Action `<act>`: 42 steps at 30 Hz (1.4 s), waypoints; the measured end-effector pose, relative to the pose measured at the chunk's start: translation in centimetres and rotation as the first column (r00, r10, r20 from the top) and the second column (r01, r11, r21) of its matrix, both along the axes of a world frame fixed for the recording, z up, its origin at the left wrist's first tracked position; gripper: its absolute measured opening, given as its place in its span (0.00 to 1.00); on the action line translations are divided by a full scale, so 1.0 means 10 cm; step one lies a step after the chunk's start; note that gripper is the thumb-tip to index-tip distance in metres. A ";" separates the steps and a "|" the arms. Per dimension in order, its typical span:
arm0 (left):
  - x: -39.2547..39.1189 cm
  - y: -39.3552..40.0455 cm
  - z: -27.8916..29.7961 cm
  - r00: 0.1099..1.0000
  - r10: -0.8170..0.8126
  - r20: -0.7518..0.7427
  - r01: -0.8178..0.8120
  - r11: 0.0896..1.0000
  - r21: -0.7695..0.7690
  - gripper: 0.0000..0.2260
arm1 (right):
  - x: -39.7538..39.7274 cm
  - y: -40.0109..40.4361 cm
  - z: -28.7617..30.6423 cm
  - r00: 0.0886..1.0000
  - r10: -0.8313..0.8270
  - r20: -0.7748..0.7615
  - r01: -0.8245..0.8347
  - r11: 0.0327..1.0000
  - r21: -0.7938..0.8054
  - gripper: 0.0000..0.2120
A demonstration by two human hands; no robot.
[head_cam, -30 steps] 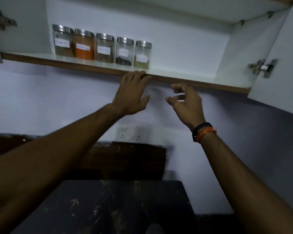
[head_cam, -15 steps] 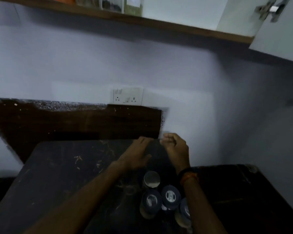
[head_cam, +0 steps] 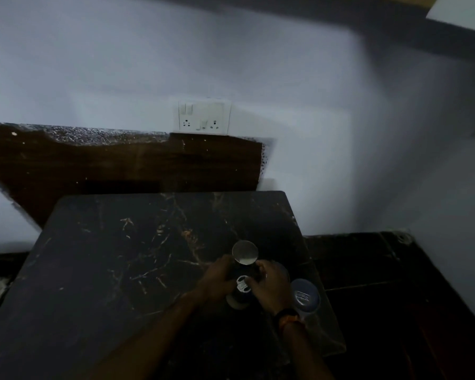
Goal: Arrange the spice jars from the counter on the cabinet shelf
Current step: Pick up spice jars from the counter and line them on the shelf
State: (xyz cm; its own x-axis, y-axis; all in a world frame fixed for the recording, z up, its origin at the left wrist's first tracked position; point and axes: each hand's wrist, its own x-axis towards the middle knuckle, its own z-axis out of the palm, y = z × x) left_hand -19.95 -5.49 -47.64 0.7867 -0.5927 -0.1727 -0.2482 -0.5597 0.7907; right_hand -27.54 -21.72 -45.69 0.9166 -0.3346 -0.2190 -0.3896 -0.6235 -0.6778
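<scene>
Three spice jars stand close together on the dark marble counter (head_cam: 137,256). The rear jar (head_cam: 245,252) has a shiny metal lid. A dark-lidded jar (head_cam: 242,288) sits in front of it, and a blue-lidded jar (head_cam: 305,296) stands to its right. My left hand (head_cam: 217,281) curls round the left side of the dark-lidded jar. From the right, my right hand (head_cam: 272,286) grips the same jar, thumb on its lid. A possible further jar is mostly hidden behind my right hand. The cabinet shelf is out of view.
A white switch and socket plate (head_cam: 204,116) is on the wall above a dark backsplash (head_cam: 121,163). A lower dark surface (head_cam: 381,270) lies right of the counter. A corner of the open cabinet door (head_cam: 461,12) shows at top right.
My view dropped from the shelf with its row of jars to the counter. Both hands came down from the shelf edge and closed round the dark-lidded jar.
</scene>
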 end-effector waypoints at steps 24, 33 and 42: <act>-0.16 0.19 -0.37 0.826 0.424 -0.372 -0.481 0.874 -0.071 0.12 | 0.69 0.24 -0.52 0.985 -0.133 -0.110 0.066 0.880 -0.471 0.48; -0.04 0.22 -0.33 0.735 0.499 -0.459 -0.595 0.799 -0.083 0.12 | 0.86 0.20 -0.37 0.991 -0.133 -0.017 0.111 0.884 -0.454 0.38; 0.12 0.16 -0.12 0.469 0.375 -0.799 -0.844 0.457 -0.281 0.18 | 1.02 0.14 0.36 0.975 0.049 0.216 -0.117 0.942 0.315 0.30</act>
